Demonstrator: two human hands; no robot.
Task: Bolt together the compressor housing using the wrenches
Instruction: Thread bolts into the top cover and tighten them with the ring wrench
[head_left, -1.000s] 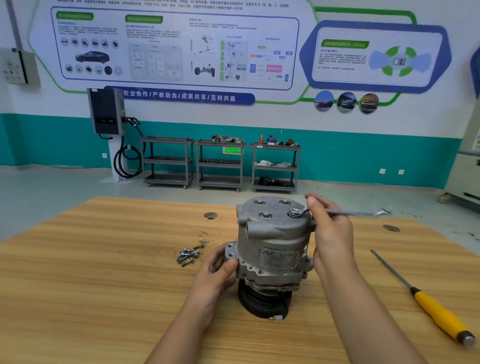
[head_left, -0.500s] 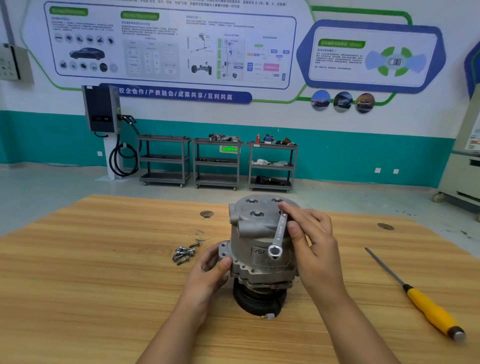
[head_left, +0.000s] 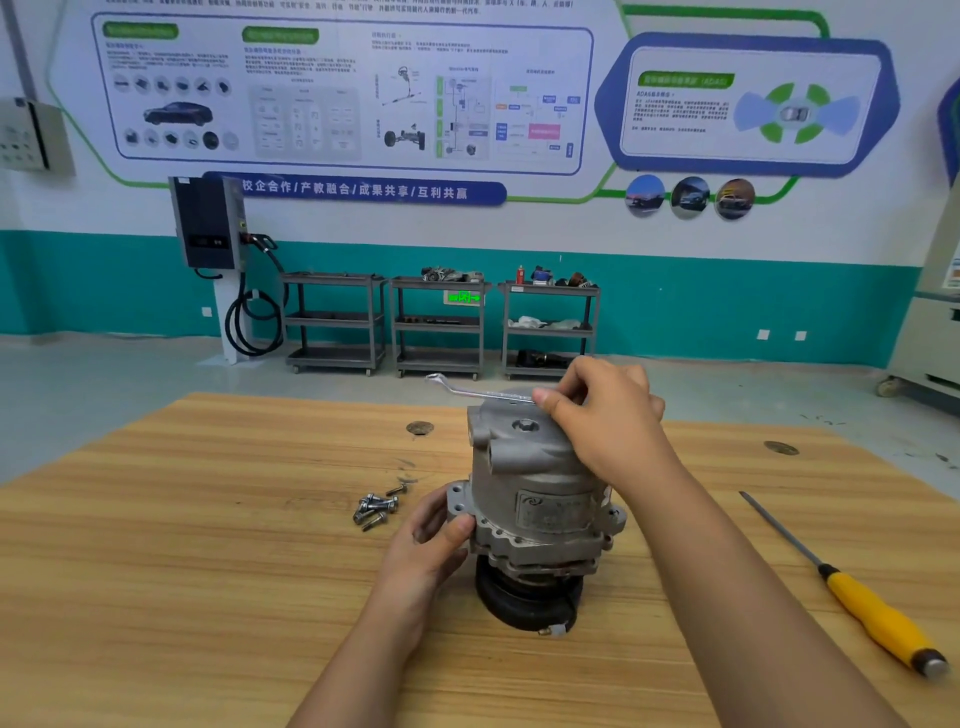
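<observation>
A grey metal compressor housing (head_left: 537, 493) stands upright on its black pulley in the middle of the wooden table (head_left: 182, 571). My left hand (head_left: 434, 540) grips its mounting flange on the left side. My right hand (head_left: 605, 415) sits over the top right of the housing and pinches a slim silver wrench (head_left: 478, 391). The wrench lies nearly level, its free ring end pointing left beyond the housing; the other end is hidden under my fingers. One bolt head (head_left: 525, 426) shows on the housing top.
Several loose bolts (head_left: 376, 506) lie in a small heap left of the housing. A screwdriver with a yellow handle (head_left: 862, 603) lies at the right. Two round inserts (head_left: 420, 427) sit in the tabletop further back. Shelving carts stand against the far wall.
The wrench pointed right from a top bolt, then hung down the housing's front; now my right hand has turned it level, pointing left over the top. My left hand kept its hold.
</observation>
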